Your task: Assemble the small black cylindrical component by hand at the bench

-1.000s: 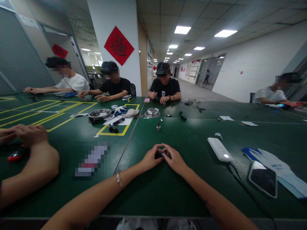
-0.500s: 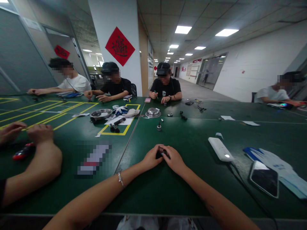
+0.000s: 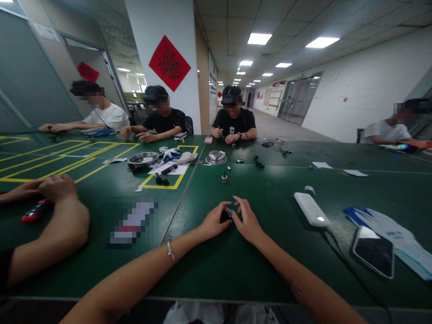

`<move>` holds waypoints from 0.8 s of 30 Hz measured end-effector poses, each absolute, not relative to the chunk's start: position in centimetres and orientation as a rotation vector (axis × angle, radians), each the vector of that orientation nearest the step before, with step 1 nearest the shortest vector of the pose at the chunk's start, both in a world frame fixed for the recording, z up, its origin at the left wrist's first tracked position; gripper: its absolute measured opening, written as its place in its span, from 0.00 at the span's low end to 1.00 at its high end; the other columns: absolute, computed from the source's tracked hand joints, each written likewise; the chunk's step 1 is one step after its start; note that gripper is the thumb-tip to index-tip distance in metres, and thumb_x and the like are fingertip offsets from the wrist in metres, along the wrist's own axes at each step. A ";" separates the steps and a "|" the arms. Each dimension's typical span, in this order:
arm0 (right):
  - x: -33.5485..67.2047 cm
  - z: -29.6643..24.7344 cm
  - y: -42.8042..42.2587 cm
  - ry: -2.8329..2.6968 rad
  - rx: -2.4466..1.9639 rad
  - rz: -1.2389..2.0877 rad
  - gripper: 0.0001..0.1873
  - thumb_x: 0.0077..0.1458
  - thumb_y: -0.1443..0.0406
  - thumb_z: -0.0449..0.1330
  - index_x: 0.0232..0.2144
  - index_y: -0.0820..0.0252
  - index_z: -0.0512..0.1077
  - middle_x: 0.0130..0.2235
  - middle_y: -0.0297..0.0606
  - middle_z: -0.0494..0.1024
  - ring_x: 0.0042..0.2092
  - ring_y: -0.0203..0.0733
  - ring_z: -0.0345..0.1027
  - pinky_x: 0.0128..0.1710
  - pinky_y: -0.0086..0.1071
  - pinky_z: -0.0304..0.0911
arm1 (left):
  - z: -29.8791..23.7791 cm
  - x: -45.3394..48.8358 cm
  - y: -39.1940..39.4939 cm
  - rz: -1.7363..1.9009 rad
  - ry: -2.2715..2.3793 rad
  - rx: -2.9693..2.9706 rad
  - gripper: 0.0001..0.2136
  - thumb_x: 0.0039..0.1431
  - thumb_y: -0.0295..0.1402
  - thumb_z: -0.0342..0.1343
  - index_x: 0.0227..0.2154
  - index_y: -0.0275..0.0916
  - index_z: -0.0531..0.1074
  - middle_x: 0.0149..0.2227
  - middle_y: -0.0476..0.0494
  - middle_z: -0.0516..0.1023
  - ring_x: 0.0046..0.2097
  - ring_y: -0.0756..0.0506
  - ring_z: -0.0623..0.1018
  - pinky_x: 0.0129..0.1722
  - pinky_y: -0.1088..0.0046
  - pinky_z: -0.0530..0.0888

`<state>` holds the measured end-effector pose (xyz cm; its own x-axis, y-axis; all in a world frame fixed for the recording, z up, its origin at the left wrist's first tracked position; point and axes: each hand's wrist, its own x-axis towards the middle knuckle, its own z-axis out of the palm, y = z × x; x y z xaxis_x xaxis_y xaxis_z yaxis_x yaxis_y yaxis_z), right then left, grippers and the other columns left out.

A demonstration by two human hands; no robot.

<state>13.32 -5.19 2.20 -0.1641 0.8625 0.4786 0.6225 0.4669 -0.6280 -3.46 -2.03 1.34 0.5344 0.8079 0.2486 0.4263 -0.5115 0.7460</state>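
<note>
Above the near part of the green table, my left hand [image 3: 215, 220] is closed, with its thumb and fingertips curled around something small and dark. The thing is mostly hidden by the fingers, so I cannot make out its kind. Close beside it, my right hand [image 3: 249, 221] has its fingers raised and spread. Its thumb reaches to the left fingertips, where I cannot tell whether it touches the small thing. Beyond both hands, a small round metal part with a thin stem [image 3: 224, 177] stands upright on the table.
Past the stemmed part lies an upturned metal bowl [image 3: 216, 157]. A metal dish [image 3: 143, 159] and gloves [image 3: 170, 154] are left of it. To my right are a white power bank [image 3: 310, 209] with a cable, a phone [image 3: 374, 252] and a glove. A co-worker's forearm [image 3: 56, 243] rests at left.
My right hand's fingers have lifted and spread away from the left fingertips, where they were closed together before. My left hand stays in nearly the same place.
</note>
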 end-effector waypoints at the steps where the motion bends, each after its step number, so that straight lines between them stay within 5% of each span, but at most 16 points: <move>1: 13.4 2.2 -5.2 -1.874 -1.232 0.368 0.24 0.58 0.64 0.50 0.56 0.59 0.55 0.44 0.43 0.65 0.36 0.39 0.63 0.39 0.37 0.64 | 1.4 -3.5 -2.1 0.792 0.984 2.149 0.26 0.51 0.30 0.56 0.53 0.39 0.57 0.43 0.43 0.72 0.44 0.45 0.73 0.46 0.64 0.69; 9: 13.6 2.3 -5.2 -1.846 -1.205 0.394 0.22 0.59 0.65 0.47 0.56 0.59 0.55 0.45 0.44 0.63 0.38 0.39 0.63 0.41 0.39 0.64 | 1.9 -3.5 -1.8 0.807 0.980 2.298 0.08 0.56 0.33 0.53 0.38 0.38 0.70 0.40 0.43 0.73 0.44 0.44 0.71 0.47 0.65 0.66; 24: 13.5 2.5 -5.4 -1.876 -1.185 0.414 0.21 0.59 0.66 0.47 0.56 0.57 0.56 0.46 0.44 0.62 0.37 0.38 0.64 0.42 0.40 0.65 | 2.3 -6.0 4.4 0.840 1.714 2.426 0.12 0.57 0.37 0.53 0.41 0.40 0.72 0.44 0.41 0.73 0.54 0.38 0.61 0.54 0.60 0.59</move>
<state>13.50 -5.36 2.54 -0.1832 0.8549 0.4855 0.5710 0.4945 -0.6553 -5.96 4.39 2.33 0.2358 0.8868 0.3974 0.8574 -0.3824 0.3446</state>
